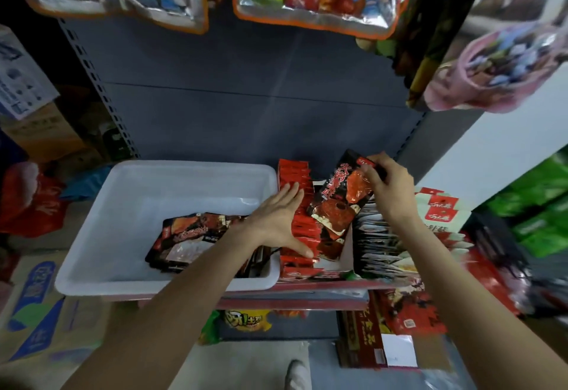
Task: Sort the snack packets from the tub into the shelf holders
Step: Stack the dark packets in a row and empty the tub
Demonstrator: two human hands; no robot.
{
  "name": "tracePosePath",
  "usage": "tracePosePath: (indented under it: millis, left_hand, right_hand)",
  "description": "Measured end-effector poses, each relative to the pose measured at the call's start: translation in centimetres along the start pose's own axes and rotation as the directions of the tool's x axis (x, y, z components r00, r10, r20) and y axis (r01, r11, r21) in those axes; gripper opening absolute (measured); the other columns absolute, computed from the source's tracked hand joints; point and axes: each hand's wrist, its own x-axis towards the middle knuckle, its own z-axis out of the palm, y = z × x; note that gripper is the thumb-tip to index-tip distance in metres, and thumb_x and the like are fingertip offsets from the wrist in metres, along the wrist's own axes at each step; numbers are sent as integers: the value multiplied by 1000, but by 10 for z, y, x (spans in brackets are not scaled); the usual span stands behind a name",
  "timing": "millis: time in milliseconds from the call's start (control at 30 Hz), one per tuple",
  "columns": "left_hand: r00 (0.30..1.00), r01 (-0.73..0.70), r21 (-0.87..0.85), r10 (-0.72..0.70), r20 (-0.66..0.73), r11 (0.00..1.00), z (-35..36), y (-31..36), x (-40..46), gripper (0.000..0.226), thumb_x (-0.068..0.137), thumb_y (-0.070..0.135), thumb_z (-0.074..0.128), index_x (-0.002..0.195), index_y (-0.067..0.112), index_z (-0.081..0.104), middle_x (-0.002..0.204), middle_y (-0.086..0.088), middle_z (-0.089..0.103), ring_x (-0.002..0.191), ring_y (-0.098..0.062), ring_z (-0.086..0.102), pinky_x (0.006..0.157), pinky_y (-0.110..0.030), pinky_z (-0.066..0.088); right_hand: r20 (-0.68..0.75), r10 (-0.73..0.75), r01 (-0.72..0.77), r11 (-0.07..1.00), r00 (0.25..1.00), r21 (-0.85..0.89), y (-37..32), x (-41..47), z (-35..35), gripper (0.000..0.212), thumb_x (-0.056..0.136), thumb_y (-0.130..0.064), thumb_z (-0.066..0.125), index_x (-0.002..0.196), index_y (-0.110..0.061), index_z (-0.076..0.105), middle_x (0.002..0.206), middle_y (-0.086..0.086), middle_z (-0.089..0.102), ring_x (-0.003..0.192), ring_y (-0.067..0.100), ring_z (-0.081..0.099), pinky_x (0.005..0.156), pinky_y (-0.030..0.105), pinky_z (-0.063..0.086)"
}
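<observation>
On the shelf beside the white tub (92, 270), the right hand (390, 187) pinches a dark snack packet (338, 205) over its holder (344, 257); the left hand (276, 220), fingers flat, steadies the red packets (295, 174); best slid in upright; more packets (190, 239) wait in the tub.

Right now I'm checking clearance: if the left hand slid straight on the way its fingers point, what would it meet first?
Probably the upright red packets, which the left hand already lies flat against; depth is unclear.
</observation>
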Motion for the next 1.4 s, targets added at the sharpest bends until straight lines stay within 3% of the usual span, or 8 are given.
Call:
tracePosePath:
  millis: [233,567,733,900,1100,1200,1300,1400]
  left_hand:
    - [999,-13,-12,14,46,1000,1,-7,2,128,63,69,69,148,25,-16,154,6,-26,142,-9,-22,120,-38,-1]
    - [999,-25,-52,27,38,998,4,-9,2,124,65,68,68,148,27,-14,154,8,-26,141,-7,-21,118,-33,-3]
    - [1000,-21,-49,22,21,999,8,-11,2,124,64,70,66,148,28,-14,154,9,-24,142,-6,-20,118,-33,-2]
    - [999,-25,-152,17,-50,988,12,-8,-4,115,68,70,63,150,30,-7,156,13,-17,142,-3,-15,118,-34,1]
    - [902,129,-405,-277,-331,905,16,-47,-33,60,96,31,51,148,18,26,155,2,22,142,-14,21,114,-30,18]
    - [876,333,-396,-436,-205,856,30,-93,-54,51,96,16,50,144,12,35,148,-9,38,134,-24,38,108,-31,31]
    - [874,414,-421,-482,-65,807,39,-129,-77,57,92,1,53,144,8,32,146,-12,38,131,-26,41,91,-17,37]
    - [894,417,-285,-446,-44,863,49,-164,-90,76,87,16,67,147,7,22,151,-10,28,137,-26,31,92,-12,28]
  right_hand:
    - [-93,-42,38,998,995,-40,4,3,-6,18,96,-20,53,107,-9,62,91,-2,63,81,14,58,72,23,41]
    - [332,4,83,966,943,-247,32,-8,34,14,88,-10,62,99,-12,71,98,3,71,91,20,65,78,24,46]
    - [367,25,119,923,930,-365,35,-17,47,16,89,-12,60,100,-18,70,97,5,71,90,25,66,78,36,53]
    - [407,-57,289,793,912,-537,32,-24,55,24,89,-16,57,111,-21,66,109,6,67,107,27,57,91,36,40]
    - [255,-173,241,933,951,-269,-4,-27,64,25,90,-12,57,113,-13,64,109,8,63,105,26,54,87,36,45]
    - [284,-280,333,929,917,-161,-41,-32,86,28,90,-9,55,116,-12,62,112,8,61,107,24,53,91,36,45]
    - [426,-300,378,919,853,-110,-75,-38,122,34,91,-9,51,125,-12,56,124,8,56,116,23,50,98,34,43]
    - [615,-202,365,919,762,-149,-91,-46,166,44,92,-11,51,135,-11,46,136,11,48,126,25,44,105,34,38]
